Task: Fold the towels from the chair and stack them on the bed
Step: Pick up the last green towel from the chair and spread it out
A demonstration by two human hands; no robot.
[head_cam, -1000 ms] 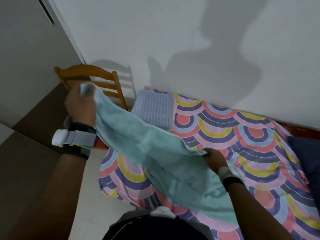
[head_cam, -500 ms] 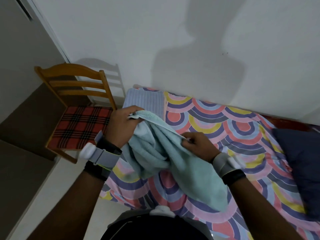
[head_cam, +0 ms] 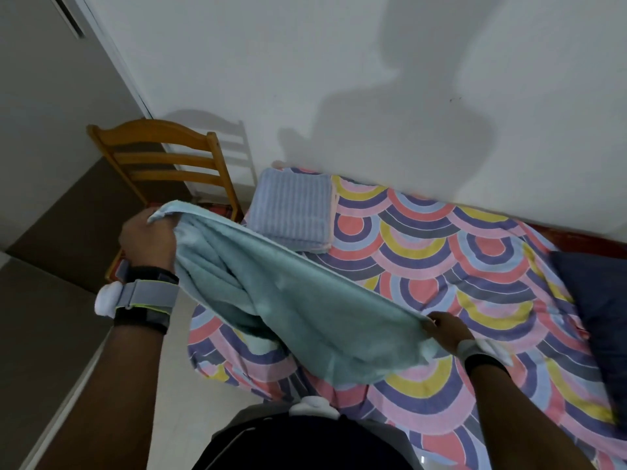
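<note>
Left hand (head_cam: 147, 237) is up high, in front of the chair (head_cam: 163, 161), grip clenched on one corner of the teal towel (head_cam: 305, 310). Towel is stretched between both hands, in the air over the near-left part of the bed (head_cam: 441, 266). Its top edge is taut and its long axis runs diagonal, from upper left down to lower right. The rest of the cloth hangs below this edge in loose folds; lowest part seems to touch the bedcover near the bed's front edge, but cannot tell for sure.

Chair stands at the left, just beside the bed corner, w/ backrest toward the wall (head_cam: 339, 79). Seat is mostly hidden behind the left hand and towel; only a small red bit shows.

Behind the towel, at the far-left corner of the bed near the wall, lies a stack (head_cam: 293, 208) of folded towels: blue ribbed one on top, a pink edge under it. The taut edge passes in front of the stack's near corner in this view, apart from it.

Right hand (head_cam: 448, 329) is lower, over the middle of the bed, fingers pinched on the other end of the top edge.

Centre and right of the bed are open, patterned cover only. A dark pillow (head_cam: 593, 317) lies at the far right edge. Floor (head_cam: 129, 385) runs along the bed's left side.
</note>
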